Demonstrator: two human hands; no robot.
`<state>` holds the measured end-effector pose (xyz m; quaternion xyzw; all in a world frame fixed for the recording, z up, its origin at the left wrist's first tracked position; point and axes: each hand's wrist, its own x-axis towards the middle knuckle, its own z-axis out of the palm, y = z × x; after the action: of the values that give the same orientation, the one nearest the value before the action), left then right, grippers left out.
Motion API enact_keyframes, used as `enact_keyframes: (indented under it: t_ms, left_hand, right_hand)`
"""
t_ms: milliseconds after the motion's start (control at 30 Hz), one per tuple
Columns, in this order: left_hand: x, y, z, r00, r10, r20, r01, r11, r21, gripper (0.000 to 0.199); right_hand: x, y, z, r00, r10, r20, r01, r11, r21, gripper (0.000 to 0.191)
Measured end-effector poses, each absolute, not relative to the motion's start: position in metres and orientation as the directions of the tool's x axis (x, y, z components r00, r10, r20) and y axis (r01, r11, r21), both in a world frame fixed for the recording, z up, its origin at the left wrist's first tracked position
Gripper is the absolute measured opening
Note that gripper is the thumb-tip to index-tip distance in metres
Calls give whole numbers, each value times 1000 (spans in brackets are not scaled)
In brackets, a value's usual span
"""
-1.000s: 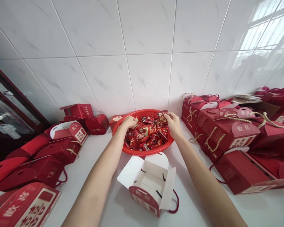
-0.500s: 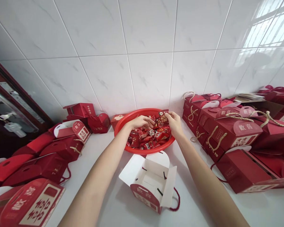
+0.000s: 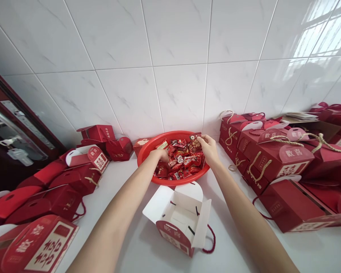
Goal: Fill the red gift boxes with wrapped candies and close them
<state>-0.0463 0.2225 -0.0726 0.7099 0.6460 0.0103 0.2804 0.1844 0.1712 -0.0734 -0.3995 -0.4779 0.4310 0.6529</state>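
A red plastic basket [image 3: 174,182] full of wrapped sweets [image 3: 184,162] stands against the wall. My left hand [image 3: 160,155] dips into its left side, fingers curled down among the sweets; their tips are hidden, and I cannot make out what they hold. At the right rim, my right hand [image 3: 209,148] pinches a dark red printed candy packet [image 3: 195,142] between thumb and fingers. Between my forearms, in front of the basket, sits an open red gift box [image 3: 173,237] with white flaps spread and no sweets visible inside. Its dark red cord handle [image 3: 213,242] hangs to the right.
Red gift boxes line the left side [image 3: 82,178], some with flaps raised. More boxes [image 3: 275,151] with rope handles are stacked on the right. A white tiled wall [image 3: 179,94] rises behind the basket. Keys [image 3: 18,153] hang from a dark door at far left.
My left hand has moved left and lower into the sweets, its fingers going from outstretched to curled. My right hand still holds the packet in nearly the same place.
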Motion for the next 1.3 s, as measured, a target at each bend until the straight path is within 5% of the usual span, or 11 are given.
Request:
enact_keyframes:
  t_ms: [267, 867, 1067, 1300]
  left_hand:
    - [-36, 210, -68, 155, 875, -459, 924, 37, 381, 21]
    - [-13, 189, -40, 384, 915, -121, 540, -116, 834, 42]
    - [-15, 199, -46, 287, 956, -60, 594, -128, 794, 38]
    - [-46, 215, -61, -31, 991, -129, 858, 92, 505, 13]
  right_hand:
    - [184, 168, -71, 174, 940, 292, -151, 319, -936, 29]
    - [184, 168, -71, 162, 944, 286, -147, 310, -939, 27]
    - [184, 167, -70, 139, 953, 268, -180, 291, -940, 28]
    - [185, 168, -71, 163, 945, 283, -137, 306, -942, 27]
